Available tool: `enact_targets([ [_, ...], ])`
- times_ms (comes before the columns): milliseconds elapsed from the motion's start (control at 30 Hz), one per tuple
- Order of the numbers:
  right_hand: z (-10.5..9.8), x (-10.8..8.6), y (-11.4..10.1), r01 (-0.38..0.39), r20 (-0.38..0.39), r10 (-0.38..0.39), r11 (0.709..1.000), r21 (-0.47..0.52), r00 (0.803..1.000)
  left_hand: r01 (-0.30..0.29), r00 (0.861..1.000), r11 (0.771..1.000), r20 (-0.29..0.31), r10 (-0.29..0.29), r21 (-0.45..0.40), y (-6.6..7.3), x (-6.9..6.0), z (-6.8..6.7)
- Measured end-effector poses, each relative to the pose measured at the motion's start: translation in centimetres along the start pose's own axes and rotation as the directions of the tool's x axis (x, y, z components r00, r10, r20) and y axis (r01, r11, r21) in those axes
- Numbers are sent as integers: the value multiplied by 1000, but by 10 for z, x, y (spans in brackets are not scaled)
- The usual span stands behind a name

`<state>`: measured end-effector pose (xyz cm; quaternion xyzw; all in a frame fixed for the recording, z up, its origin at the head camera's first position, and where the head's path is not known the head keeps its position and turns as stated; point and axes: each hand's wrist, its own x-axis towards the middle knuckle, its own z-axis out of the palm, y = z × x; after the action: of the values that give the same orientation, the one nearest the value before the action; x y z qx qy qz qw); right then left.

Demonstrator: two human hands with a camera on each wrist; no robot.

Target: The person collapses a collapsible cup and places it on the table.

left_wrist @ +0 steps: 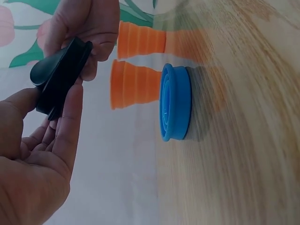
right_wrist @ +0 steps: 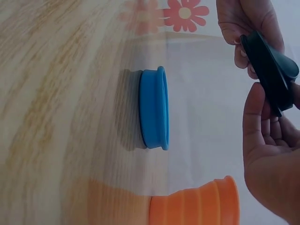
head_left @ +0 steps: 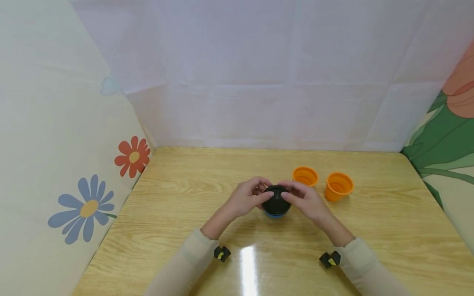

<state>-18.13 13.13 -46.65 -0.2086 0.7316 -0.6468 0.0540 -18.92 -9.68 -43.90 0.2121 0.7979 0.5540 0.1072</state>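
Your left hand [head_left: 242, 199] and right hand [head_left: 310, 204] pinch the black domed lid [head_left: 275, 202] above the squat blue collapsible cup [left_wrist: 179, 103], near two orange collapsible cups [head_left: 336, 193].

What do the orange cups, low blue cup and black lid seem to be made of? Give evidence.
Orange cups: probably silicone or soft plastic, fairly matte; the stepped walls suggest folding.
Low blue cup: likely similar, smooth and satin, with nested rings inside.
Black lid: perhaps moulded plastic, smooth with crisp edges and faint sheen, though rubber remains possible.
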Motion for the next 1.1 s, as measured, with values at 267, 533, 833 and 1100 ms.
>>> enact_targets([
  [267, 9, 2, 2, 20, -77, -25, 998, -63, 997, -54, 997, 991, -44, 60, 122, 4, -1, 3],
  [533, 7, 0, 1, -34, -93, 36, 999, 16, 995, -28, 998, 999, -59, 29, 21, 5, -3, 2],
  [833, -2, 1, 1, -188, 23, 186, 967, 171, 982, 65, 998, 990, -2, -65, -122, 0, -3, -4],
  [1100, -5, 0, -4, -245, 88, 229, 932, 266, 969, 137, 990, 974, 64, -128, -178, -4, -4, -9],
])
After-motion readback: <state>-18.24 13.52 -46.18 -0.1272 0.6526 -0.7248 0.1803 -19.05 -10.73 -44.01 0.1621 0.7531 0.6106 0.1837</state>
